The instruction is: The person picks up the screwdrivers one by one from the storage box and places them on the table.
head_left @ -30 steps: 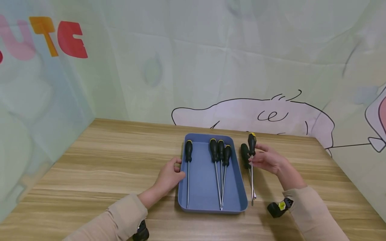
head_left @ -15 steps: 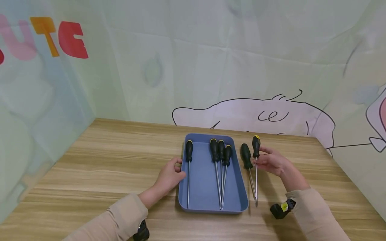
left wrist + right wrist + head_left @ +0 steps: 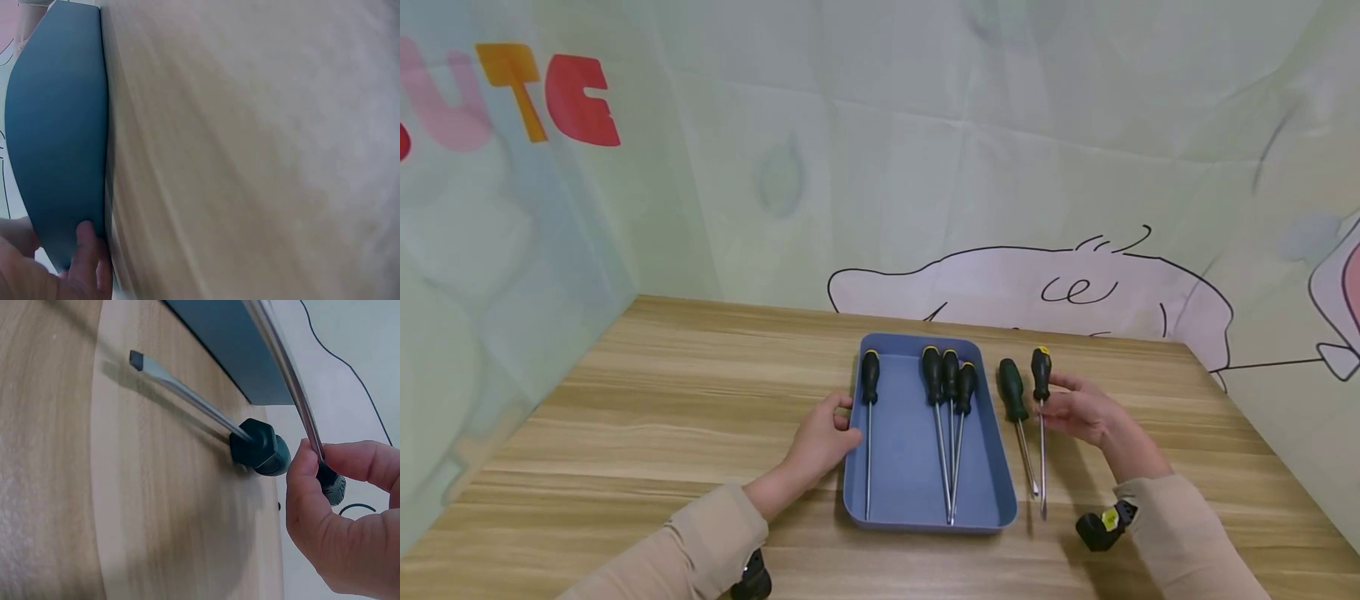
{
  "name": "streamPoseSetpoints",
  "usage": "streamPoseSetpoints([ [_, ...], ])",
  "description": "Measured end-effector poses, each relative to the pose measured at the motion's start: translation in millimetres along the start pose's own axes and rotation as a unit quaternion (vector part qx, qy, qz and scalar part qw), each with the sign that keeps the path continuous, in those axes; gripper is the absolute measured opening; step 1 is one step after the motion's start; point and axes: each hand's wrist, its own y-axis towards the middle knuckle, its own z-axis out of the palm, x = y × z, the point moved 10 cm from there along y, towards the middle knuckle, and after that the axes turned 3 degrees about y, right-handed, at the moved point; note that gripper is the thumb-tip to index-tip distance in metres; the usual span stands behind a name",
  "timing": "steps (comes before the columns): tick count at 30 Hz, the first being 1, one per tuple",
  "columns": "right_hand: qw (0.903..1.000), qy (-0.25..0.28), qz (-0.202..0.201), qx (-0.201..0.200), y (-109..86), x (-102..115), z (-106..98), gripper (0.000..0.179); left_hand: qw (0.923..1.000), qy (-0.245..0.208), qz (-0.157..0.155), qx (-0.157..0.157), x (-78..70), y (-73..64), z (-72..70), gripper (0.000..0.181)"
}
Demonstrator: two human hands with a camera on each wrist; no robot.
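My right hand [image 3: 1078, 412] pinches a slotted screwdriver [image 3: 1041, 375] by the top of its shaft, just below the black handle with a yellow end. In the right wrist view the thumb and a finger meet on the metal shaft [image 3: 287, 375], above the table. Beside it a dark green-handled slotted screwdriver [image 3: 1012, 390] lies on the table, right of the blue tray [image 3: 895, 467]. My left hand [image 3: 820, 437] grips the tray's left side, thumb at the rim; in the left wrist view fingers touch the outer wall [image 3: 59, 125].
Inside the tray, one black-handled screwdriver [image 3: 870, 379] lies along the left side. Three more, with black handles [image 3: 931, 371], lie bunched toward the right, tips together. The wooden table [image 3: 700, 375] meets a printed cloth backdrop [image 3: 895, 192] at its back edge.
My right hand has moved right and slightly nearer with the screwdriver, away from the green-handled one, which now shows whole. The left hand and the tray have hardly moved.
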Motion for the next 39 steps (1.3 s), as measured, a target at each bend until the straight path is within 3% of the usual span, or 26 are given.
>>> streamPoseSetpoints([
  [7, 1.0000, -0.003, 0.004, 0.000, 2.9, -5, -3, 0.080, 1.0000, -0.001, -0.002, -0.005, 0.6, 1.4, -1.0, 0.036],
  [24, 0.9972, -0.051, 0.022, -0.051, 8.1, -14, -15, 0.079, 1.0000, -0.004, -0.007, 0.000, 2.3, 1.4, 1.1, 0.036],
  [29, 0.9957, -0.071, 0.016, -0.057, 9.6, -16, -16, 0.078, 1.0000, -0.006, -0.003, 0.003, 2.4, 1.9, 1.6, 0.035],
  [36, 0.9913, -0.108, 0.014, -0.074, 11.5, -16, -16, 0.078, 0.9996, -0.011, 0.026, -0.001, -3.7, -0.5, -1.5, 0.034],
  [39, 0.9900, -0.117, 0.014, -0.078, 12.2, -15, -16, 0.077, 0.9998, -0.010, 0.016, 0.001, -2.3, -1.1, -0.8, 0.035],
])
